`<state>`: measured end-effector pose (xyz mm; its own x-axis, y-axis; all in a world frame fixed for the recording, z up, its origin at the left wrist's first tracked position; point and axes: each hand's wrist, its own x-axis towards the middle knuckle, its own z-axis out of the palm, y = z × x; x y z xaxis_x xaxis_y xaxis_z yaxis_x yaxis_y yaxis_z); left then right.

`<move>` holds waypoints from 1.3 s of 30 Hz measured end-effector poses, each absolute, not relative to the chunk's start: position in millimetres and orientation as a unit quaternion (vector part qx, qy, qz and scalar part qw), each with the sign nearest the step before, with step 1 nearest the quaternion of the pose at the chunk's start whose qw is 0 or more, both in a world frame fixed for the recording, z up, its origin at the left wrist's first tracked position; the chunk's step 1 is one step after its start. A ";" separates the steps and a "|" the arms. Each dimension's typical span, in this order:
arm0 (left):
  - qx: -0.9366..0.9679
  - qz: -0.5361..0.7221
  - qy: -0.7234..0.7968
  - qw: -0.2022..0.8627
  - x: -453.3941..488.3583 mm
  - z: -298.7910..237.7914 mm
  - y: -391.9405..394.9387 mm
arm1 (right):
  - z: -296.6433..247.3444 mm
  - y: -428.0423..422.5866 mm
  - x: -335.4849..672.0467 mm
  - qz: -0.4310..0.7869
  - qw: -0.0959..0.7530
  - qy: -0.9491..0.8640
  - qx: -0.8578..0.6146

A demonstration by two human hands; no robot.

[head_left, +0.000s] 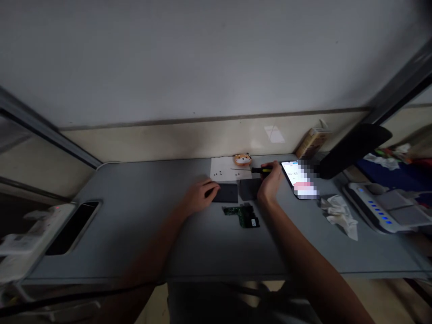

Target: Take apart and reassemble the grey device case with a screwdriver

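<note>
My left hand [200, 198] is at the left end of a dark flat rectangular panel [227, 193], its fingers curled onto that edge. My right hand [271, 182] grips a screwdriver [258, 170] with a black and yellow handle, its thin shaft pointing left over a white paper sheet [221, 165]. Beside the panel sits a second dark rectangular piece [249, 189], partly hidden by the right hand. Several tiny dark screws [218, 173] lie on the sheet. Nearer to me on the desk is a green circuit board [241, 216] with a black part on its right.
An orange animal-faced case [242, 159] rests on the sheet's far corner. To the right are a lit phone [299, 180], crumpled tissue [339, 215], a carton [312, 141], a black cylindrical object [354, 150] and a white device with blue lights [378, 209]. A dark phone [74, 227] lies left.
</note>
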<state>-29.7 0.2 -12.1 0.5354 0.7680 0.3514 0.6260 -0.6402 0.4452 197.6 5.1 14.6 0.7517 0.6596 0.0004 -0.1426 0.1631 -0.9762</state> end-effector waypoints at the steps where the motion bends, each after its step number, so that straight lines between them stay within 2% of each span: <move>1: 0.868 0.259 0.402 0.135 -28.7 -13.0 0.1 | 14.9 6.7 199.1 0.274 0.735 -0.205 -0.585; 5: 0.866 0.250 0.418 0.117 -26.0 -14.6 0.6 | 15.0 9.4 201.6 0.270 0.740 -0.163 -0.594; 11: 0.864 0.240 0.431 0.099 -25.2 -11.9 -1.1 | 15.0 2.6 193.6 0.239 0.722 -0.203 -0.617; 18: 0.846 0.270 0.442 0.128 -27.8 -12.1 -2.4 | 19.3 3.3 197.3 0.276 0.732 -0.206 -0.588; 25: 0.810 0.222 0.519 0.158 -32.2 -5.2 0.0 | 34.0 -1.8 221.0 0.201 0.715 -0.387 -0.546; 28: 0.807 0.199 0.525 0.185 -31.1 -2.3 -0.9 | 40.8 -3.4 226.4 0.186 0.723 -0.401 -0.531; 33: 0.803 0.195 0.527 0.198 -30.1 0.0 -1.4 | 38.1 -1.4 214.3 0.287 0.753 -0.338 -0.486; 39: 0.805 0.195 0.521 0.203 -29.6 0.2 -1.6 | 18.2 -1.3 203.5 0.373 0.642 -0.417 -0.525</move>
<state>-29.6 -1.6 0.2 0.3799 0.9193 0.1026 0.7609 -0.3737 0.5304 203.5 -1.3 18.2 0.3752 0.9157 0.1440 -0.0414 0.1718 -0.9843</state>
